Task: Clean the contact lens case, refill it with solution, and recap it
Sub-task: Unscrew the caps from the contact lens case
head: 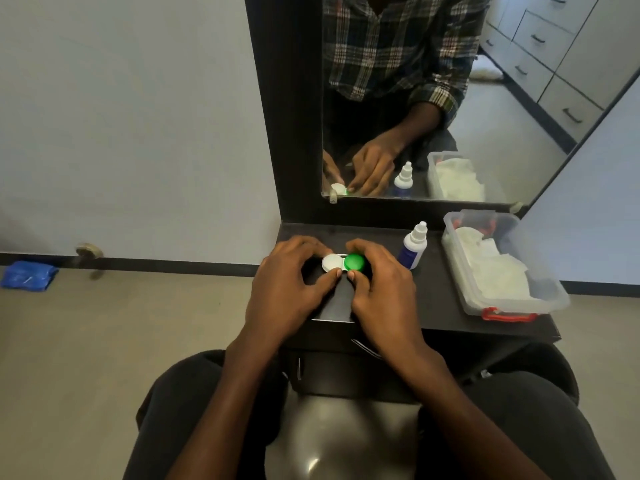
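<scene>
The lens case (343,263) sits on the black shelf (436,299), near its back left, both caps on: a white cap (331,262) on the left, a green cap (355,262) on the right. Both hands are on it. The left hand (289,287) comes in from below with the wrist low, fingers arched over the far side of the white cap and the thumb pressed against its near edge, so it grips that end. The right hand (382,289) mirrors it, fingers curled over and behind the green cap, thumb tip tucked against the cap's near edge, pinching it. The two thumbs almost meet in front of the case's middle. Both forearms reach forward from the lap, angled inward toward each other. Just right of the right hand stands a small bottle (413,247), white tip up, dark label, capped, apart from the case. Further right a clear tub (460,289) with a red latch holds crumpled white tissue (491,268). Behind, the mirror (450,98) reflects the hands, bottle and tub. On the floor at far left lies a blue cloth (27,275).
</scene>
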